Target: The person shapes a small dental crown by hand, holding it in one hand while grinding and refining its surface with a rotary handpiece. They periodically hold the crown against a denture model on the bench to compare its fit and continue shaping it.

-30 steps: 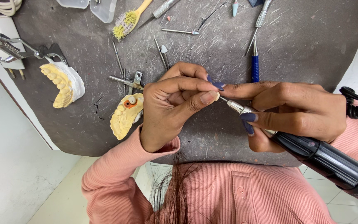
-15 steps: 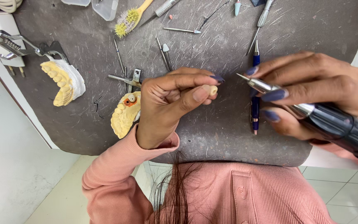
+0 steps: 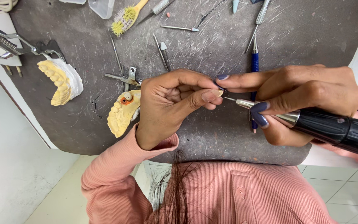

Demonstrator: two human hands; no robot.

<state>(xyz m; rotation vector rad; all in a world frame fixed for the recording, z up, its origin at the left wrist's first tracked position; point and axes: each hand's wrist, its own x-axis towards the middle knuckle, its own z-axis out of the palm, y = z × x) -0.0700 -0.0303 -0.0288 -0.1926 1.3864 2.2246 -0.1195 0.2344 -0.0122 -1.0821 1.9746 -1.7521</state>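
My left hand (image 3: 175, 101) pinches a tiny pale piece (image 3: 217, 93) between thumb and fingertips over the dark scratched work mat (image 3: 212, 132). My right hand (image 3: 299, 97) grips a black and silver rotary handpiece (image 3: 311, 122); its thin bur tip touches the piece at my left fingertips. A yellow plaster tooth model (image 3: 121, 114) with an orange spot lies just left of my left hand.
A second yellow tooth model on a white base (image 3: 63, 81) sits at the left in a metal articulator (image 3: 9, 43). Loose burs (image 3: 162, 52), a blue-handled tool (image 3: 254, 58), a yellow-bristled brush (image 3: 125, 16) and a clear cup (image 3: 101, 7) lie further up the mat.
My right hand, lifted away half a second ago, has come back left so the bur tip meets the piece again. My left hand stayed in place.
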